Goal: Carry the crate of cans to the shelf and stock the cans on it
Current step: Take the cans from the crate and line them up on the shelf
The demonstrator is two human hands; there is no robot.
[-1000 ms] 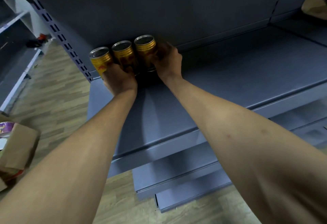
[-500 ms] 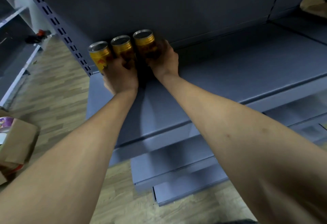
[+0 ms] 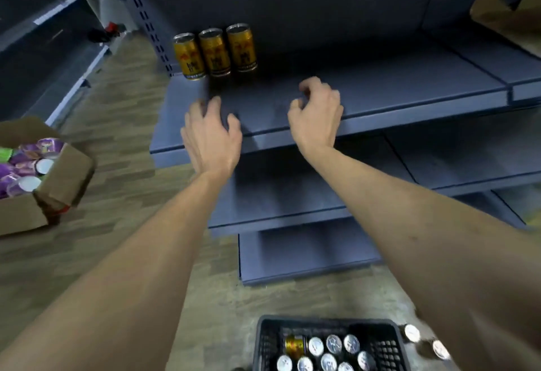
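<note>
On the blue shelf (image 3: pixel 380 89) three gold cans (image 3: pixel 215 51) stand upright in a row; left hand (image 3: pixel 210 136) and right hand (image 3: pixel 317 113) hover empty, fingers loosely curled, above the crate (image 3: pixel 263 341).

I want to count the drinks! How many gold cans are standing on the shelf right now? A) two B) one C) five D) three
D: three gold cans stand upright in a row at the back left of the shelf, and both hands are off them, holding nothing.
</note>
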